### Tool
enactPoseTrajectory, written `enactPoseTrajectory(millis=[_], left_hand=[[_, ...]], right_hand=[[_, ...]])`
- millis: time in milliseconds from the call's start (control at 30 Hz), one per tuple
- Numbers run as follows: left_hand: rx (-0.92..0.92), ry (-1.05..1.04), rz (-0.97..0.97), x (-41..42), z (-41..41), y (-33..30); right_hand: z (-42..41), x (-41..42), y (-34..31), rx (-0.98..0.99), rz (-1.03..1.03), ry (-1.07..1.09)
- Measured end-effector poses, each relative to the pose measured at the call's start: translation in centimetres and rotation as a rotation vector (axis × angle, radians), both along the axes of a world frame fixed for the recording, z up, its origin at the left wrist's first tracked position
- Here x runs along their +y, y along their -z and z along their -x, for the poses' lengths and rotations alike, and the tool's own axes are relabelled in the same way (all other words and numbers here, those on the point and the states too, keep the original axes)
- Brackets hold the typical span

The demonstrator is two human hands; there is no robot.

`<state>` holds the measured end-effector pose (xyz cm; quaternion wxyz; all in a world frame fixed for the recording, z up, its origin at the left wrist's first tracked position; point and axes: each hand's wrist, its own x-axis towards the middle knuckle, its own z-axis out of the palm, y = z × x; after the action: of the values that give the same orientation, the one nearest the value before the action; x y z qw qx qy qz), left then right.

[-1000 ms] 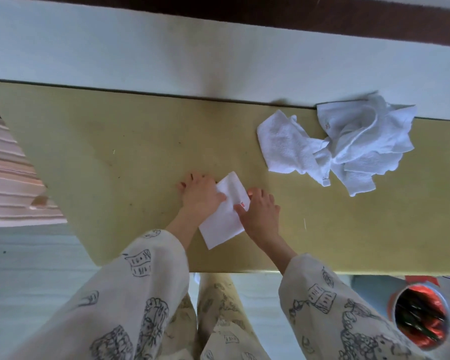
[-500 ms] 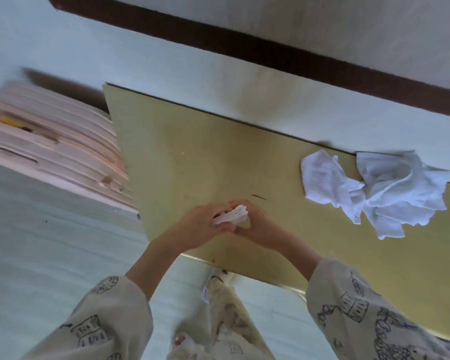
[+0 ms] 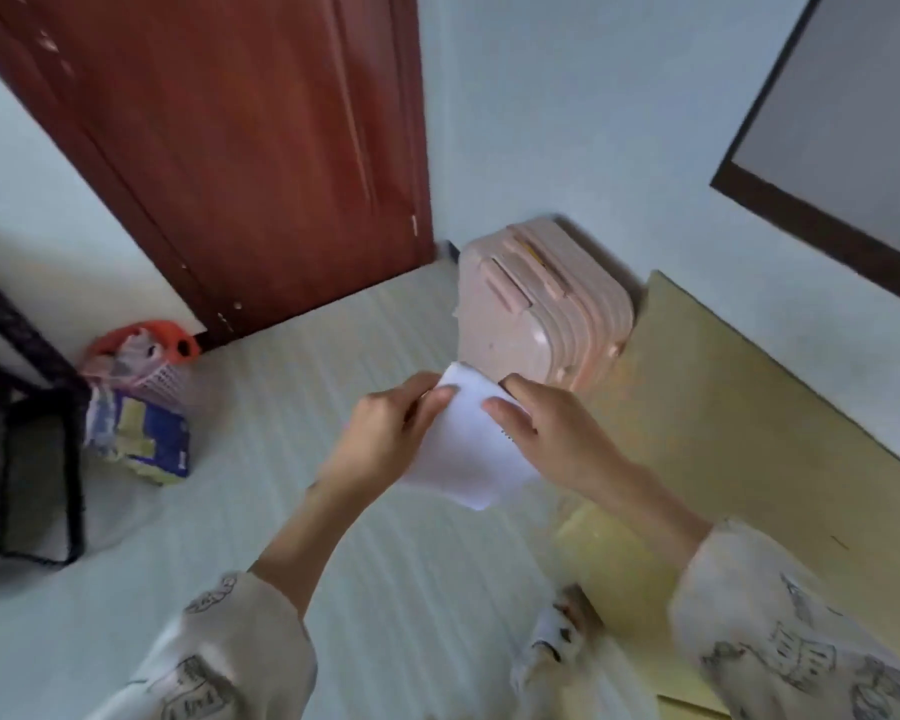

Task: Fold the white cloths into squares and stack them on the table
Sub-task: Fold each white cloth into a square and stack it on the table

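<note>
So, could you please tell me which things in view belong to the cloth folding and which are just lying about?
Part of the job:
- folded white cloth, held by both hands, left and right
- yellow-green table top

Just lying about:
- ribbed pink suitcase
- red-brown wooden door
- orange-rimmed basket
- blue and yellow packet

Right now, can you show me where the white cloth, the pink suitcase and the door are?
white cloth [image 3: 463, 449], head view, middle of its flat folded face.
pink suitcase [image 3: 531, 314], head view, its ribbed side.
door [image 3: 261, 148], head view, its red-brown panel.
</note>
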<state>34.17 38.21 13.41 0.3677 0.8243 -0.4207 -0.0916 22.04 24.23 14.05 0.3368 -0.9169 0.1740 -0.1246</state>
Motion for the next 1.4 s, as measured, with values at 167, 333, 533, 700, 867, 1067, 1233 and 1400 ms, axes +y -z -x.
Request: enactPoseTrajectory(millis=[167,333,533,700,867,1067,1233,1400], left_hand=[[-0.148,-0.336,-0.021,18.5,-5.5,-2.6],[-0.056,-0.65,0.021,34.6,-8.9,-4.5],[-0.01,-0.898,-0.026,50.1,-14.6,-4.1],[0.059,-1.023,-0.067,60.3,-21.5,-3.5],[0.119,-1.11,-0.093,68.9,-27.6,-4.5],[0.108,-1.178,-0.087,77.5,-35.6,-4.8],[0.275,-1.139,0.018,84.6,-43.4,-2.6],[0.61,-1.017,0.391,91.6,-51.1,-1.8]], right_hand=[[-10.2,14.7,-3.5,-0.069,0.07,-0.338],[-20.1,27.8,-6.5,-0.053,0.09,-0.619],[-32.2,41.1,-7.1,-0.064,0.161,-0.814],[-42.9,50.5,-6.7,-0.052,0.189,-0.936],[-52.1,59.1,-8.0,0.001,0.23,-1.045],[-61.5,69.0,-8.7,0.026,0.181,-1.12],[-68.0,77.3,-8.5,0.048,0.133,-1.191],[-74.6,85.8,-8.2,0.092,0.07,-1.175]])
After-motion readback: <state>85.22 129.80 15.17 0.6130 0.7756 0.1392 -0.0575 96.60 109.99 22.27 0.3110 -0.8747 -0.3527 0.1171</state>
